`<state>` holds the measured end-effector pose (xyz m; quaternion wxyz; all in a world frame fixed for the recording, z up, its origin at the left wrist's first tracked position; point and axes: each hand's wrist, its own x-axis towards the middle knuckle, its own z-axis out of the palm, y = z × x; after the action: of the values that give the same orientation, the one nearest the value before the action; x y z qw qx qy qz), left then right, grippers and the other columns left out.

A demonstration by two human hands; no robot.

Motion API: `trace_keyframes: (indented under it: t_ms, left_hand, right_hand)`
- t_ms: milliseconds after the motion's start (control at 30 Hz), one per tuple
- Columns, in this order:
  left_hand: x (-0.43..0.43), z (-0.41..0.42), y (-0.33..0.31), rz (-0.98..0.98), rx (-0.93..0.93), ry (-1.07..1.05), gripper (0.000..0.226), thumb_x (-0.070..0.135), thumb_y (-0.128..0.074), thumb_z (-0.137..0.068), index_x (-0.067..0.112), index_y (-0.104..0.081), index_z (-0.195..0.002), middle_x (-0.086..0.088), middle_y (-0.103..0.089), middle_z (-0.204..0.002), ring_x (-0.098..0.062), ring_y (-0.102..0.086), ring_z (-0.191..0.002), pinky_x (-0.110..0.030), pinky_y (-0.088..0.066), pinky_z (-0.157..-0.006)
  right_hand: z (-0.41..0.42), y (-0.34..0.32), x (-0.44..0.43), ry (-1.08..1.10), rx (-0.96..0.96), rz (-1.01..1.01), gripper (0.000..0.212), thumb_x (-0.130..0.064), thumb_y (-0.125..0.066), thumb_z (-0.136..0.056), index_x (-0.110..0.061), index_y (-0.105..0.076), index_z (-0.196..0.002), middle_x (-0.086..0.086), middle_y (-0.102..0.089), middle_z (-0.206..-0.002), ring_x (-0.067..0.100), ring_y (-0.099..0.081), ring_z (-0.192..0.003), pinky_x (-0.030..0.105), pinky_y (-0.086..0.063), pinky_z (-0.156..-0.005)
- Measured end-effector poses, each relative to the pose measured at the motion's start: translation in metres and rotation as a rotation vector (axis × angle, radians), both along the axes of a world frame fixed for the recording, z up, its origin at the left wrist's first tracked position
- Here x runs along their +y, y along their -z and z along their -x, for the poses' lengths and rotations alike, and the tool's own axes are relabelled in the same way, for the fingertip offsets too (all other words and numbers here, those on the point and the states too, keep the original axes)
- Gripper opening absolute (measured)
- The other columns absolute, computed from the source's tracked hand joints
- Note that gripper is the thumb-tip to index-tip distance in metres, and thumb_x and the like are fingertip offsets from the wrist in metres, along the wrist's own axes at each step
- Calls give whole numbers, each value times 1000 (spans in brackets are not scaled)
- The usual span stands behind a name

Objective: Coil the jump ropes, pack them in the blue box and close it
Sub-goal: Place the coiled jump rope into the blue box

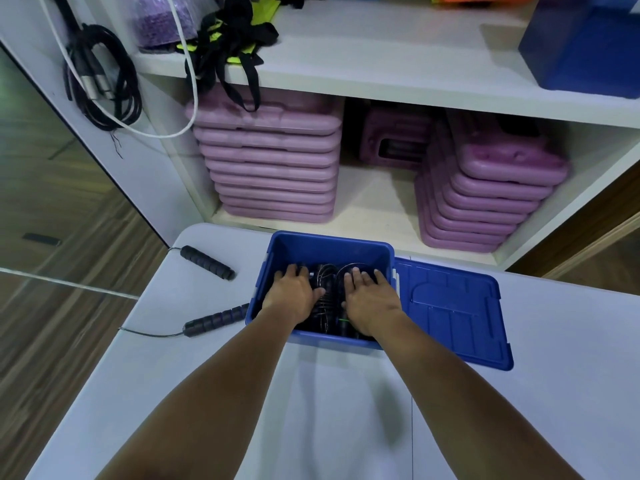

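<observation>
Ropes (327,284) under left hand (292,293), right hand (370,299); one box (329,239), one lid (453,306).

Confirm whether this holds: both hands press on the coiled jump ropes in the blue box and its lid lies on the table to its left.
No: the head view shows the lid to the right of the blue box. The left hand and right hand do press on the jump ropes inside.

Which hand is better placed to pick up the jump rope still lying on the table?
The left hand: the jump rope lies left of the blue box, on its side; the right hand would cross over.
</observation>
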<state>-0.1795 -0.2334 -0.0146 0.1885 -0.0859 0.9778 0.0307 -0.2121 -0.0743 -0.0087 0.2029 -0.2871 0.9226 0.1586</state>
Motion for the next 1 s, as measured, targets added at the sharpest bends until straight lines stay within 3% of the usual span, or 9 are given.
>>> trace_keyframes:
  t_ms: [67,133,200,300,433,600,667,867,1000]
  left_hand:
    - [-3,2,-4,-83,-13,-50,76,52,-37,-103,3,-14,-156,-19,-31,-157,-37,-38,-138,-44,-34,-114]
    - [-7,3,-11,-172,6,-86,76,49,-44,-102,5,-15,-156,-18,-37,-155,-37,-42,-137,-45,-40,-111]
    - [-14,1,-19,-209,72,-69,64,44,-48,-101,8,-30,-151,-17,-46,-145,-35,-50,-129,-44,-44,-105]
    - [-32,-9,-37,-245,197,-36,40,34,-52,-100,13,-52,-134,-12,-58,-128,-33,-58,-115,-43,-48,-97]
    - [-69,-28,-64,-307,321,-91,24,34,-55,-98,21,-62,-117,-6,-74,-105,-30,-65,-99,-40,-52,-87]
    - [-134,-52,-82,-381,348,-240,12,25,-55,-98,24,-62,-108,8,-76,-83,-18,-65,-81,-29,-49,-70]
    - [-163,-57,-80,-361,335,-259,10,22,-54,-98,23,-61,-105,10,-72,-81,-20,-64,-81,-27,-44,-67]
    - [-229,-45,-50,-223,177,-100,30,17,-54,-99,13,-60,-128,-9,-64,-126,-30,-59,-115,-34,-45,-94]
    - [-256,-24,-17,-161,44,41,48,21,-53,-98,19,-45,-145,-7,-47,-147,-27,-51,-129,-38,-40,-107]
  right_hand:
    - [0,-2,-1,11,15,32,61,-29,-29,-106,-4,-7,-156,17,-9,-165,32,-17,-150,48,-7,-124]
    - [0,-7,-2,37,56,135,54,-29,-33,-104,-4,-28,-151,17,-32,-157,33,-36,-140,46,-18,-121]
    - [-3,-14,-2,42,114,255,41,-29,-38,-102,-9,-48,-137,12,-52,-138,32,-50,-123,44,-33,-112]
    - [-10,-27,-8,77,165,452,32,-28,-39,-101,-13,-61,-118,9,-62,-117,30,-57,-107,41,-46,-92]
    - [-26,-44,-36,313,155,846,25,-28,-47,-98,-16,-68,-96,5,-68,-97,27,-64,-86,37,-53,-72]
    - [-63,-61,-96,433,-56,1170,13,-22,-54,-94,-18,-65,-87,-3,-69,-82,18,-64,-75,34,-54,-71]
    - [-78,-63,-123,443,-128,1229,11,-17,-55,-92,-18,-64,-86,-1,-70,-78,19,-65,-72,35,-55,-70]
    - [-111,-47,-200,585,-289,1104,17,-24,-51,-92,-21,-68,-89,6,-71,-93,27,-66,-83,36,-57,-69]
    - [-113,-11,-236,750,-335,878,38,-34,-43,-99,-4,-64,-106,15,-68,-108,31,-64,-103,32,-47,-77]
